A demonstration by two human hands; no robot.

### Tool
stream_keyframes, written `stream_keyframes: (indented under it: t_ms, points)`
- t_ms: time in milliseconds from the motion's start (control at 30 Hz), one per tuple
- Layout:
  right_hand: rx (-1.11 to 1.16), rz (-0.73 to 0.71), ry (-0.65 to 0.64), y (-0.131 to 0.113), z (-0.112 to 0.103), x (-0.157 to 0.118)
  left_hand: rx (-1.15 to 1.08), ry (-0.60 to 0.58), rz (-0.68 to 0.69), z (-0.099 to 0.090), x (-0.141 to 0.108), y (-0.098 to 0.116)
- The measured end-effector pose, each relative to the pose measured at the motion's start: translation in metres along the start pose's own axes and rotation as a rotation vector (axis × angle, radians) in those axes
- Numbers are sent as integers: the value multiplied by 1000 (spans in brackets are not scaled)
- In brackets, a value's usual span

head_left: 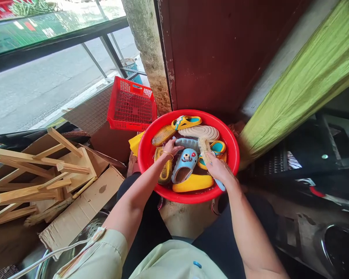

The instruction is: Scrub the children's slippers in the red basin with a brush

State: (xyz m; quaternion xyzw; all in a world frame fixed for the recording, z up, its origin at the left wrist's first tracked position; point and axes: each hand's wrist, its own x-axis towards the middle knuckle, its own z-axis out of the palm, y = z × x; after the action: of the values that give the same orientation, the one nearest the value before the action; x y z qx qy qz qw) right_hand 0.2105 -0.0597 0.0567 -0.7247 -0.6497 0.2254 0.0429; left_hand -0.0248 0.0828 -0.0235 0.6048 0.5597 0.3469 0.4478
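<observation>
Scrubbing step, I judge. My right hand closed round brush; my left hand, fingers curled, grips grey slipper, between red tub's left and right rims. Next stroke seems to call for slipper steadied, brush pressed on.

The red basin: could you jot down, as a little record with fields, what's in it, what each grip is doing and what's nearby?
Container: red basin
Contents: light blue clog, yellow slipper, other footwear
Left grip: touching a grey shoe; firmness unclear
Right grip: holding a brush
Nearby: red crate, wooden legs
</observation>
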Motion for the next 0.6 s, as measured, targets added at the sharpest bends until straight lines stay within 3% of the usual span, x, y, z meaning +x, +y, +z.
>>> stream_keyframes:
  t_ms: [133, 300, 500, 600]
  points:
    - [-12, -99, 37, -17, 5, -9, 83, 43, 268, -10, -23, 13]
    - [34, -263, -36, -41, 16, -20, 121, 144, 388, -28, -55, 10]
    - [83, -125, -57, -20, 9, -3, 234, 169, 621, -52, -77, 9]
    - [105, -203, -6, -20, 14, -4, 248, 135, 666, -59, -83, 10]
